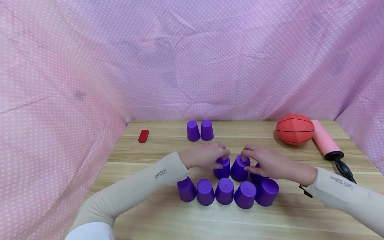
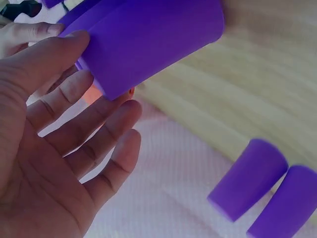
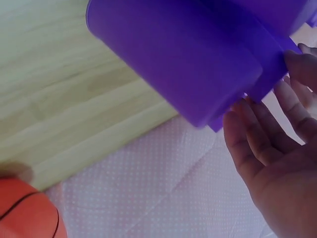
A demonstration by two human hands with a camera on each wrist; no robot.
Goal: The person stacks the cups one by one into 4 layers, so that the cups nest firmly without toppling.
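Observation:
Upside-down purple cups stand in two rows on the wooden table. Thumb and fingertips of my left hand [image 1: 204, 156] pinch the closed top of the left cup [image 1: 221, 171] in the back row; the left wrist view shows them at either side of its end. Beside it, my right hand [image 1: 270, 162] pinches the top of the middle cup [image 1: 239, 170]. A third cup [image 1: 256, 177] of that row is partly hidden under the right hand. Several cups form the front row, among them a middle cup [image 1: 225, 191] and a left end cup [image 1: 186, 191] partly covered by the left sleeve.
Two more purple cups [image 1: 193, 131] stand side by side near the table's far edge. A red block [image 1: 143, 136] lies at the far left. At the far right are a red ball [image 1: 295, 130] with black lines and a pink hand pump [image 1: 325, 138]. Dotted pink cloth [image 1: 192, 66] hangs around the table.

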